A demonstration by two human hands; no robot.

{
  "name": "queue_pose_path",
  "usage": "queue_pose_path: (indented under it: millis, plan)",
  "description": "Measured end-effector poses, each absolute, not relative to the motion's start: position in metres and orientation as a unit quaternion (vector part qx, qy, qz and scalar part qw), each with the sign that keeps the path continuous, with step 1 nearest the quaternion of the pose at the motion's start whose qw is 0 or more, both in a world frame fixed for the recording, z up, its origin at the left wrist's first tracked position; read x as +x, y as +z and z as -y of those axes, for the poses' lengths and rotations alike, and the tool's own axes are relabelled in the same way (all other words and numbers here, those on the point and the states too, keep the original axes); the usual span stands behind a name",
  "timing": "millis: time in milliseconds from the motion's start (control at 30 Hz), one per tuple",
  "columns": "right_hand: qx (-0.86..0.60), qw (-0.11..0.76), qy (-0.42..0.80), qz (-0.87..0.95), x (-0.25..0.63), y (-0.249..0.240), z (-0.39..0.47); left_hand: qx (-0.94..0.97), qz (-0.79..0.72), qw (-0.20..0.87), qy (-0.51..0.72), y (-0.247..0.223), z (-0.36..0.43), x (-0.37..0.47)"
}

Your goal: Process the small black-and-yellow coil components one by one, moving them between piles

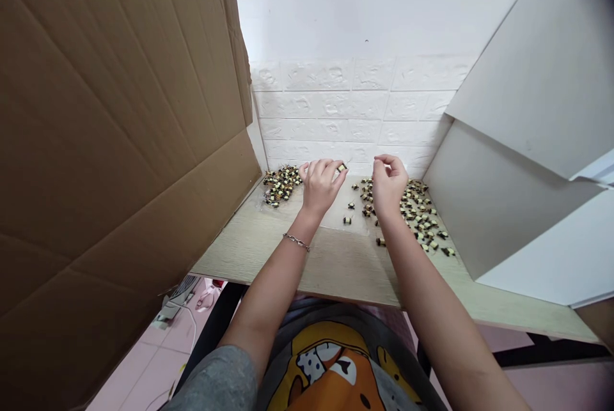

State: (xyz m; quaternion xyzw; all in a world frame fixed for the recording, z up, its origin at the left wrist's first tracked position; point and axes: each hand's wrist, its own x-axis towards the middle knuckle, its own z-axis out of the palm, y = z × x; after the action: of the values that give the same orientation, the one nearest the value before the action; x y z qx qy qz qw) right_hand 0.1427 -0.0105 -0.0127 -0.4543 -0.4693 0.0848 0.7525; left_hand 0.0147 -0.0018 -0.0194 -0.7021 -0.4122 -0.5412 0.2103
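Note:
My left hand (322, 186), with a chain bracelet at the wrist, pinches a small wire-wound transformer (341, 168) between thumb and fingertips. Its body is black with a yellow wrapped middle, and a thin wire seems to stick up from it. To the right, at about the same height, my right hand (389, 182) is closed in a pinch; anything in its fingertips is too small to make out. Below and around the right hand many similar transformers (425, 222) lie scattered. A denser pile of them (282, 186), with copper-coloured wires, lies left of my left hand.
The pale wooden table (268, 251) meets a white brick-patterned wall (336, 104) at the back. A tall cardboard sheet (119, 142) stands along the left, white panels (518, 187) on the right. A few single transformers (347, 220) lie between the hands.

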Motion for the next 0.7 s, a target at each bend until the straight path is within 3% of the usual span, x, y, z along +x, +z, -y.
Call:
queue_pose_path:
  millis: [133,233,700]
  plan:
    - [-0.418,0.695,-0.057,0.583,0.135,-0.011,0.022,-0.707,0.406,0.203,-0.542,-0.018,0.003,0.016]
    - [-0.411,0.649,-0.096,0.633,0.133,-0.012,0.023,-0.716,0.398,0.203,-0.537,-0.019,0.002,0.016]
    - [-0.423,0.636,-0.098,0.638,0.134,-0.014,0.019,-0.732,0.400,0.208,-0.511,-0.022,0.003,0.017]
